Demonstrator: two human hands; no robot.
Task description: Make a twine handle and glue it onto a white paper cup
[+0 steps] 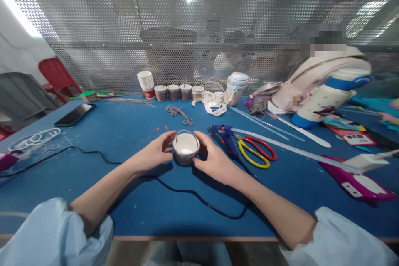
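Observation:
A small paper cup wrapped in grey-brown cord, with a thin cord handle arched over its rim [186, 158], stands upright on the blue table between my hands. Its white inside faces up at me. My left hand [157, 149] is at the cup's left side, thumb and fingers apart, with the index fingertip close to the handle; I cannot tell whether it touches. On the other side, my right hand [215, 156] has its thumb against the cup's front right and its fingers curved around the side. Just right of that hand lies a blue hot glue gun [225, 135].
Scissors [257, 153] with red and yellow handles lie beside the glue gun. A black cable [193, 192] loops in front of my hands. Several wrapped cups [173, 92], a paper cup stack [146, 83] and bottles [236, 87] line the back. A phone [75, 115] lies left, a magenta power strip [358, 181] right.

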